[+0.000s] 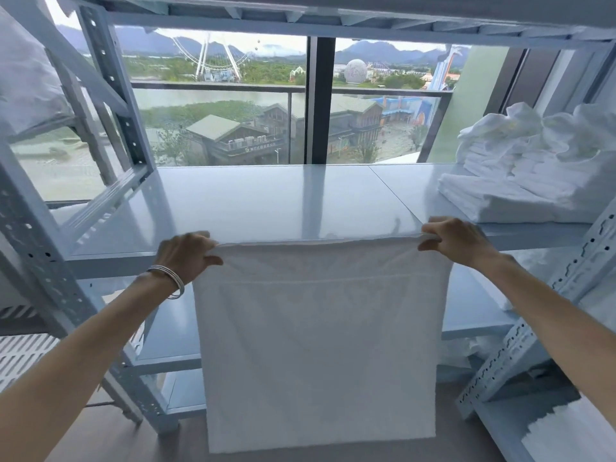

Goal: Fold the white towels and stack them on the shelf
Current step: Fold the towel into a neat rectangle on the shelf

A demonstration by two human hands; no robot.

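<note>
Both hands pinch a limp white towel [320,355] over the glossy metal shelf [266,201].

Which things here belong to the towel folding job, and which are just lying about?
Part of the job:
- white towel, held up by its top corners
- left hand and right hand, each pinching a corner
- shelf, the surface behind the towel
- stack of folded towels at the shelf's right end

Just lying about:
- bracelets on the left wrist
- white bundle on the left rack
</note>
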